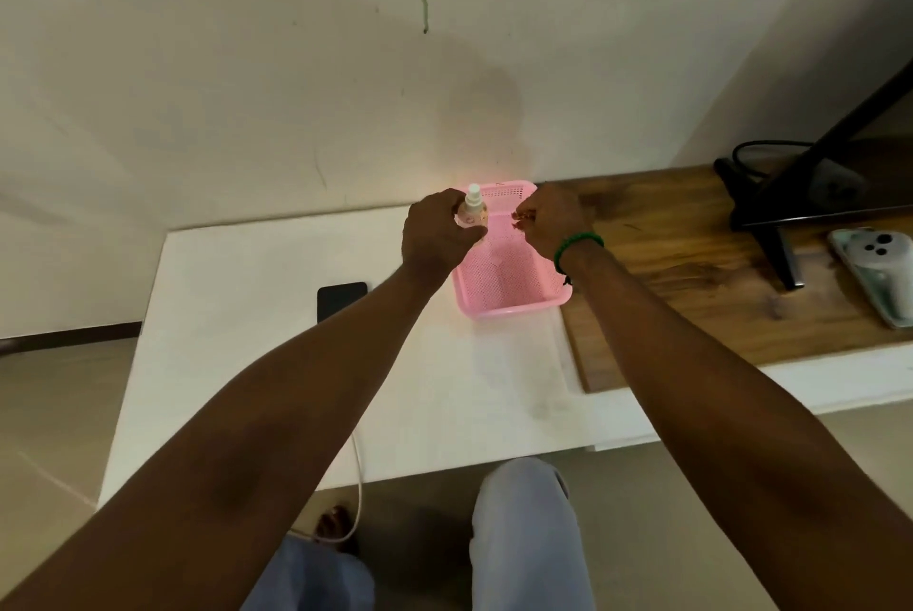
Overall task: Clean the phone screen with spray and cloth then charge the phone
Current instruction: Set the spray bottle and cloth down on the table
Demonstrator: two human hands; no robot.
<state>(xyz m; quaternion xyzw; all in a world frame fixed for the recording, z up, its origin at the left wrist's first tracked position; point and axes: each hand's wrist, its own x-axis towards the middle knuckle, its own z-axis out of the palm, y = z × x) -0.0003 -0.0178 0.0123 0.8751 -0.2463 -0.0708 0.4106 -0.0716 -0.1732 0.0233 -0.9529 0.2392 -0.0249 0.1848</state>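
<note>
Fingers (464, 235) of the left hand (435, 235) hold the spray bottle (473, 210) upright over the pink basket (514, 304); right hand (548, 220) pinches a reddish cloth (521, 219). The phone (341, 299) lies on the white bench (247, 314), nearer the left hand, long axis pointing away.

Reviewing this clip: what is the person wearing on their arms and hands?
Both forearms are bare, with no sleeves or gloves in view. The right hand has a green beaded bracelet around its wrist, with a small dark bit hanging below it. The left hand shows no jewellery, watch or other marking.
</note>
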